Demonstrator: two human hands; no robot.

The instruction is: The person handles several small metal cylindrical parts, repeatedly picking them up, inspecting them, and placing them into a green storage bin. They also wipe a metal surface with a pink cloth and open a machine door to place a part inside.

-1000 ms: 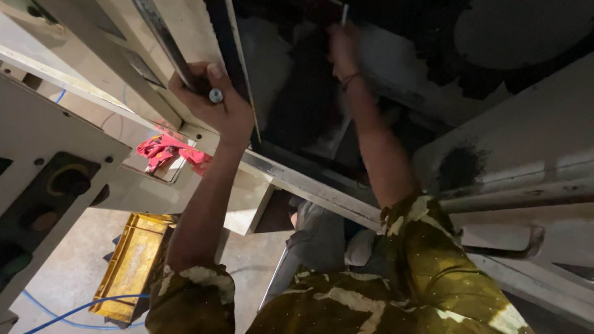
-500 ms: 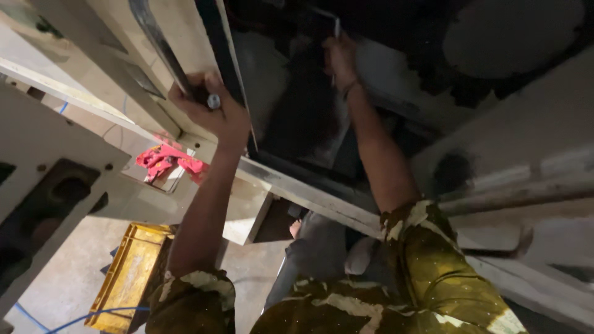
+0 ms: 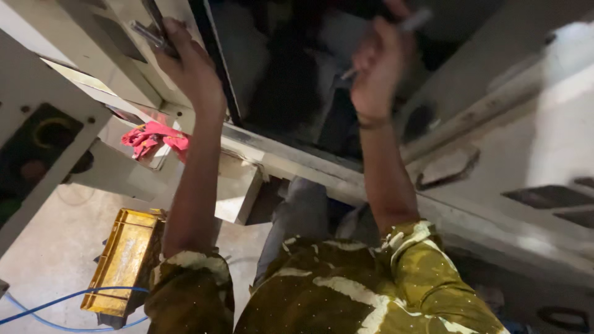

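Pale grey metal panels surround you, the frame of a large machine seen from a worker's head camera looking down over both raised arms. Your left hand grips the edge of an upright panel, its fingers curled shut around a dark flat bar along with the panel's rim. Your right hand is lifted at the mouth of the dark opening in the machine, fingers closed on a thin pale rod-like tool that sticks out above and below the fist; motion blur hides what its tip is. Compared with a second ago, that right hand has pulled back out of the deep part of the opening and now sits nearer to you and lower, with the tool tilted instead of pointing straight in, while the left hand has kept its grip on the panel edge. That suggests the reach inside has paused and the tool is being drawn out or repositioned. Below the left arm, a red rag lies on a ledge of the frame, and further down a yellow tray sits on the floor beside a blue cable.
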